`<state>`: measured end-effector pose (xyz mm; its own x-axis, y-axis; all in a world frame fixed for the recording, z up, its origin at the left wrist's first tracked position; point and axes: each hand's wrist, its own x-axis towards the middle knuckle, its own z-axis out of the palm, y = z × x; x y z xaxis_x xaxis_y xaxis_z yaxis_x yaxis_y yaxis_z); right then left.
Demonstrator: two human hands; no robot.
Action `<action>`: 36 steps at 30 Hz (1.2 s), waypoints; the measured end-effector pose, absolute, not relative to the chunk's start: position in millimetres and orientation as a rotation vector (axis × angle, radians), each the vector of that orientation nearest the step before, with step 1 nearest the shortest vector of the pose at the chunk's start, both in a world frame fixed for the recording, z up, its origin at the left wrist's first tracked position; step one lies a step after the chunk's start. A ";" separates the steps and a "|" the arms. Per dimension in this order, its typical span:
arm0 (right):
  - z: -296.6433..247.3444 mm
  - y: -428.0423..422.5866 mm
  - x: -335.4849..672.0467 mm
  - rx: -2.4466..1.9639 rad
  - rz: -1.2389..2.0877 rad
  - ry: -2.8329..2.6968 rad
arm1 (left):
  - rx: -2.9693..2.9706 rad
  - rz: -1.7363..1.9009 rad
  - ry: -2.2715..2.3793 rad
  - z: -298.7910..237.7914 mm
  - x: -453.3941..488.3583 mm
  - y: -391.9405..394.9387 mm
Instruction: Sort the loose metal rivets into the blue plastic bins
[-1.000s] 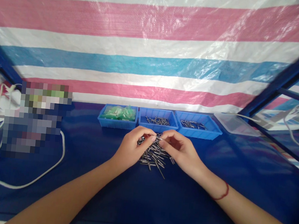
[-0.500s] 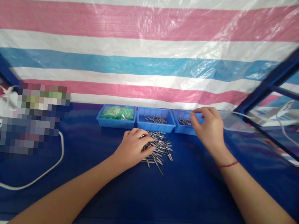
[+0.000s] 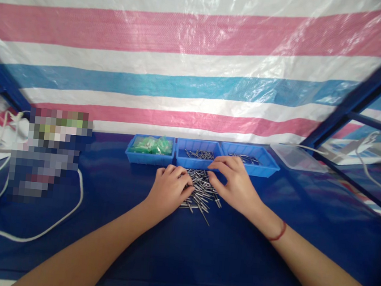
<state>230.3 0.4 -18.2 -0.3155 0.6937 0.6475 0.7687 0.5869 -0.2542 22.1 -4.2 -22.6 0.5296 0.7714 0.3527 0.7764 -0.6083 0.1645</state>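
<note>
A loose pile of small metal pins [image 3: 203,193] lies on the blue table cover, just in front of three blue trays. My left hand [image 3: 168,191] rests on the pile's left side with its fingers curled and its thumb pinched against pins. My right hand [image 3: 235,183] lies over the pile's right side, fingers stretched forward and down onto the pins, holding nothing I can see. A red thread circles my right wrist.
The left tray [image 3: 148,159] holds green plastic parts; the middle tray [image 3: 193,163] and right tray [image 3: 262,170] hold metal pins. A clear plastic container [image 3: 297,157] sits at the far right. A white cable [image 3: 33,236] loops at left. A striped tarp [image 3: 184,70] closes the back.
My right hand went out to the right tray and has come back onto the pile. My left hand dropped from a raised pinch down onto the pins.
</note>
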 end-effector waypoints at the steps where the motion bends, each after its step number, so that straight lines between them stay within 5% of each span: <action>1: -18.1 -2.4 226.7 -1.126 -0.087 -2.111 | -2.733 -0.615 -1.382 -22.7 22.2 -4.0; 11: -17.2 -8.0 220.8 -1.020 0.140 -2.178 | -2.767 -0.768 -1.412 -15.0 23.9 -4.7; 24: -28.0 -12.6 208.4 -1.093 0.904 -1.633 | -2.908 -1.165 -1.423 -15.3 28.7 -7.3; 36: -24.4 -17.3 207.3 -1.064 0.633 -1.782 | -2.768 -1.013 -1.531 -18.6 28.5 -5.8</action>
